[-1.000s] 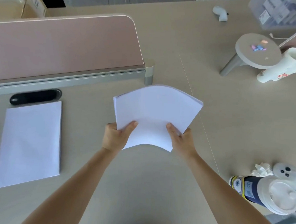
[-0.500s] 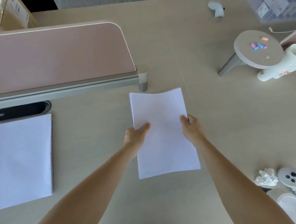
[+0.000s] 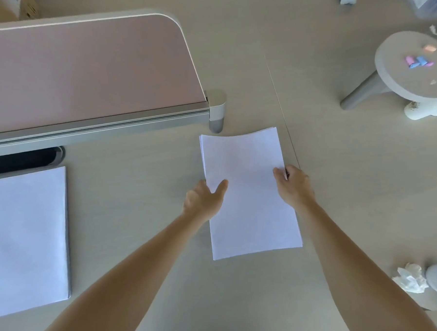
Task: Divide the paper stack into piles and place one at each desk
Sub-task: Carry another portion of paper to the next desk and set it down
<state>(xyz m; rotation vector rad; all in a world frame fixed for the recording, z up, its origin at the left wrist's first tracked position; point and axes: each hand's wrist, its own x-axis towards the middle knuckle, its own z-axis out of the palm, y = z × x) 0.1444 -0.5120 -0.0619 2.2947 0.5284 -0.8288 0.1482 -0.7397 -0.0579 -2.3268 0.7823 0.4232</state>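
Two piles are counted: the second pile [image 3: 251, 192], white, blank and slightly fanned at its far edge, is being laid on the table [image 3: 350, 185] just off the right end of the pink divider [image 3: 90, 70]. It is pinched at its sides by the left hand [image 3: 204, 200] and right hand [image 3: 293, 184], thumbs on top. The first pile [image 3: 23, 238] is already laid in front of that divider. Release is judged not yet done.

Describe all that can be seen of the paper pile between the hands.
The paper pile is a thin stack of blank white sheets, long side pointing away, turned slightly. Its far edge bows a little; sheets fan slightly at the left edge. It lies on the beige desk. The left hand pinches its left edge, the right hand its right edge.
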